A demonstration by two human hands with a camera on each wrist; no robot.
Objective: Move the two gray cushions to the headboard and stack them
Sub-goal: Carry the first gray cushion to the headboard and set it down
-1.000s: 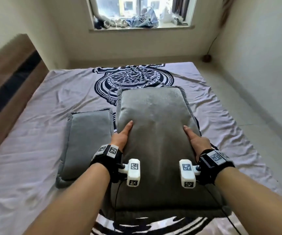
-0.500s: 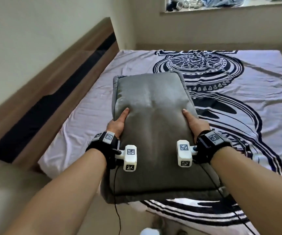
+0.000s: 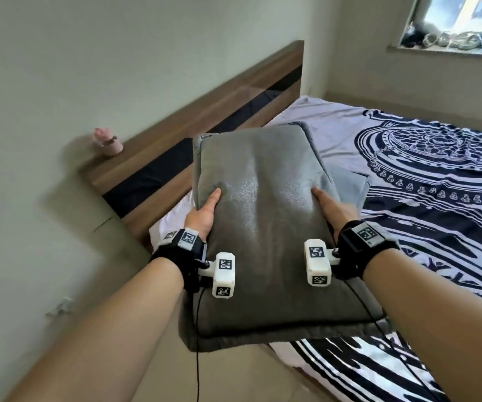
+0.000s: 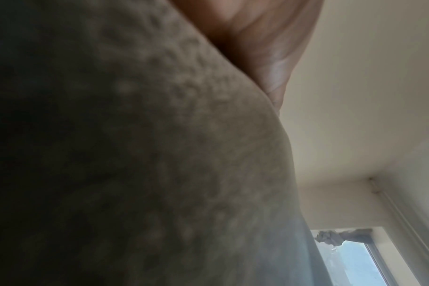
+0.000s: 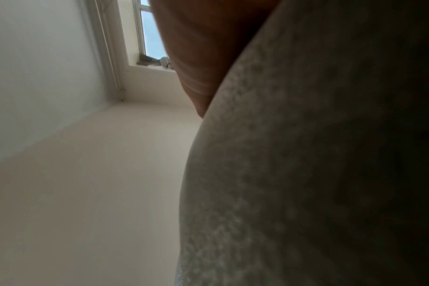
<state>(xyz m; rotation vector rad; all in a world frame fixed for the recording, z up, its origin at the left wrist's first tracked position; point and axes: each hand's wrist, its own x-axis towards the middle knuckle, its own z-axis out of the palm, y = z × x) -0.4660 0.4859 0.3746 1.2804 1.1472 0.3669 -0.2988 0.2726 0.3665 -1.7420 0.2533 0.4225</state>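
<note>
Purple-and-navy patterned sheet covers the bed point(image 3: 408, 175), with the wooden headboard point(image 3: 205, 120) running along the wall at its left side, and the gray cushion point(image 3: 263, 221) is up in the air, near the headboard and over the bed's near corner! Left hand point(image 3: 202, 216) grips its left edge and right hand point(image 3: 334, 210) its right edge, thumbs on top, fingers hidden underneath. Small pink object point(image 3: 108, 143) sits on the headboard's ledge.

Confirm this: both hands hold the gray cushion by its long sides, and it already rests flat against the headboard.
Not quite. The left hand and right hand do hold the gray cushion by its long sides, but the head view shows it held in the air, short of the headboard, not resting against it.
</note>
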